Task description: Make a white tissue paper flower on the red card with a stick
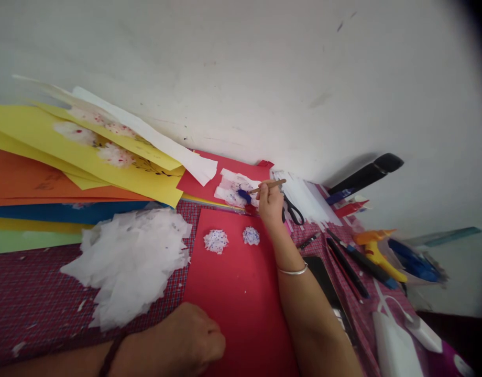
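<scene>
My right hand [270,204] is pinching the brush [274,184] in its fingers, dabbing tissue [230,189] at upper centre. My left hand [189,337] is lying fisted, lower centre. I am judging that the next dab is calling for light pressure.

Scissors [293,212], glue gun [376,252], tissue pile [127,264], yellow sheets [32,131].

Scissors [292,211] right of card [233,293], tissue heap [127,262] left.

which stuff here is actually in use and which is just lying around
In use: right hand holding brush; dotted tissue piece; red sheet under left hand; tissue flowers.
Lying about: scissors; glue gun; pens; tissue pile; coloured paper stack.
</scene>
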A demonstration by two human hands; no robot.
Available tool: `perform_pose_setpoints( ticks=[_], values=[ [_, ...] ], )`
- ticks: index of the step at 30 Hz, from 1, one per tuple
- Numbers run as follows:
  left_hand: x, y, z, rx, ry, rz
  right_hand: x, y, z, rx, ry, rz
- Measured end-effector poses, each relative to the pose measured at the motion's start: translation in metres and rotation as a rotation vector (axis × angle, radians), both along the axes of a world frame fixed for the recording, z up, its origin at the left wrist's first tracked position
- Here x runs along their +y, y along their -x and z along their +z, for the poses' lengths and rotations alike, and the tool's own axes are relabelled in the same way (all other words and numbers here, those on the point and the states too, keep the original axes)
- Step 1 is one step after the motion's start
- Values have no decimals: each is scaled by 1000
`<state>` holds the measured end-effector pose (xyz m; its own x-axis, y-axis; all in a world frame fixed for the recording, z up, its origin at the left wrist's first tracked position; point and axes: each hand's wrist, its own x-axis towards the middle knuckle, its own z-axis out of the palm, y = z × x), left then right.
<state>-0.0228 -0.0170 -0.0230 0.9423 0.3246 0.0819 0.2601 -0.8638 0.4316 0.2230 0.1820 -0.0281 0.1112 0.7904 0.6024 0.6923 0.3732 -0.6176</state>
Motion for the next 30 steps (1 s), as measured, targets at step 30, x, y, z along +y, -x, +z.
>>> perform_pose_setpoints(
  ticks=[30],
  values=[
    [-1, 3, -8, 7, 46, -16, 2, -2, -1, 22, -5, -27]
  ],
)
